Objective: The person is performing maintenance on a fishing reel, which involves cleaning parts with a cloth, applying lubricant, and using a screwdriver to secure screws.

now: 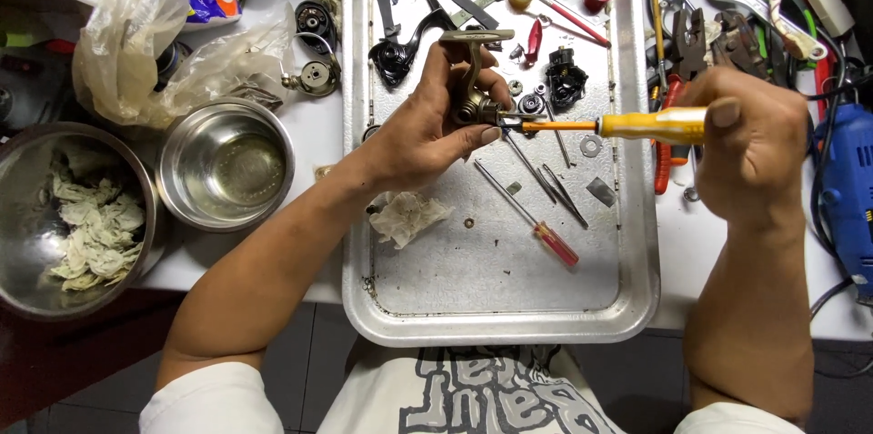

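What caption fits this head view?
Left hand holds a metal reel body over a tray; right hand drives a yellow-handled screwdriver into it.

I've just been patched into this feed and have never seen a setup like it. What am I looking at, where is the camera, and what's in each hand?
There is no machine: one camera on a person's head looks down at their two bare hands over a metal tray. The left hand holds a small metal mechanical part above the tray. The right hand grips a yellow-handled screwdriver, its tip at that part. On the tray lie a red-handled screwdriver, small black parts, washers and a crumpled tissue. To the left stand two steel bowls; to the right lie pliers and wrenches.
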